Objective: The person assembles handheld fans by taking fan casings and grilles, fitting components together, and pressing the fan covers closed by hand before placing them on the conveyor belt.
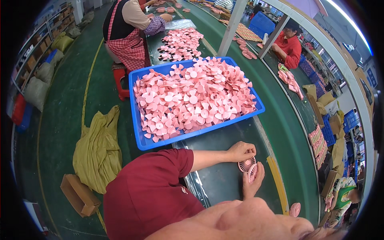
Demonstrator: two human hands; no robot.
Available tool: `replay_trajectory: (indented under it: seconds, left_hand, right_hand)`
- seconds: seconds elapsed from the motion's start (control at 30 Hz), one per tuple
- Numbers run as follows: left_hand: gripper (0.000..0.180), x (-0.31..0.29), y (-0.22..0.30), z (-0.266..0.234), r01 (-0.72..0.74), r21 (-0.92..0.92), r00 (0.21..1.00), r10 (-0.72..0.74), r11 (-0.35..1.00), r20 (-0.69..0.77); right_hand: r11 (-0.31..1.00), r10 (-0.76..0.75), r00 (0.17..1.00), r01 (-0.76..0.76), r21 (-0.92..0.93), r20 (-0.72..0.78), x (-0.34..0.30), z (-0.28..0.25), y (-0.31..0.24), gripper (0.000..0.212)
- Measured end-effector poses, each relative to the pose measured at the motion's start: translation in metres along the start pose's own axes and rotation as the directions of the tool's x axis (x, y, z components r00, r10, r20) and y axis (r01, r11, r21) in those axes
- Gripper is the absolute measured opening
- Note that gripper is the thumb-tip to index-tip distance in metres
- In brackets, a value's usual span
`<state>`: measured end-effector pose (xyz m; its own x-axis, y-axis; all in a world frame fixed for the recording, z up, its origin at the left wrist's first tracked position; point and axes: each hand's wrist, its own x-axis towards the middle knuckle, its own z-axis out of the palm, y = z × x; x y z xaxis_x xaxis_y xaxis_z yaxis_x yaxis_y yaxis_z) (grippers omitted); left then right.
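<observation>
My left hand (241,151) reaches across the dark work table with its fingers pinched together; what they hold, if anything, is hidden. Just below those fingertips is a round pink fan grille (245,164) with radial spokes, close to or touching them. My right hand (253,183) is closed around a second pink round fan grille (252,173), tilted on edge against the first one. Beyond my hands a blue tray (200,133) stands heaped with pink fan blades (192,98).
A green conveyor belt (280,132) runs along the right, with a pink fan housing (295,209) on it. Yellow tape (277,182) marks the table edge. More blades (182,43) lie beyond the tray, near a co-worker in a checked apron (127,48). An olive sack (100,148) lies left.
</observation>
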<state>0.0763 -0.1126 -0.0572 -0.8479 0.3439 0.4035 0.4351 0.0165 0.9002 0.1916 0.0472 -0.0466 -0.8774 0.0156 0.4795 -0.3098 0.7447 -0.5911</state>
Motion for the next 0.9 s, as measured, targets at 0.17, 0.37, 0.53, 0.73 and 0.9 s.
replay_trajectory:
  seconds: [0.17,0.37,0.53,0.73,0.9]
  left_hand:
    - [0.016,-0.0003,-0.0039,0.0002,-0.021,0.033,1.0,0.021,0.999,-0.003]
    - [0.016,0.0014,-0.0044,0.0009,-0.033,0.032,0.999,0.033,0.999,0.006]
    - [0.016,0.0007,-0.0051,0.0007,-0.041,0.012,0.999,0.041,0.999,0.002]
    - [0.015,0.0003,-0.0045,0.001,-0.036,0.017,0.999,0.036,0.999,-0.008]
    - [0.015,0.0003,-0.0053,0.0016,-0.037,0.019,0.999,0.037,0.999,-0.01]
  right_hand:
    - [1.0,-0.006,1.0,0.006,0.009,-0.001,0.0005,0.001,-0.0005,0.068]
    - [1.0,0.019,1.0,-0.019,-0.003,0.003,0.0013,-0.0004,-0.0025,0.068]
    - [1.0,0.024,1.0,-0.024,-0.017,0.01,0.0016,-0.0003,-0.0037,0.068]
    - [1.0,0.012,1.0,-0.012,-0.021,0.011,0.001,0.0,-0.0032,0.068]
    - [1.0,0.009,1.0,-0.009,-0.019,0.012,0.001,-0.0007,-0.0035,0.069]
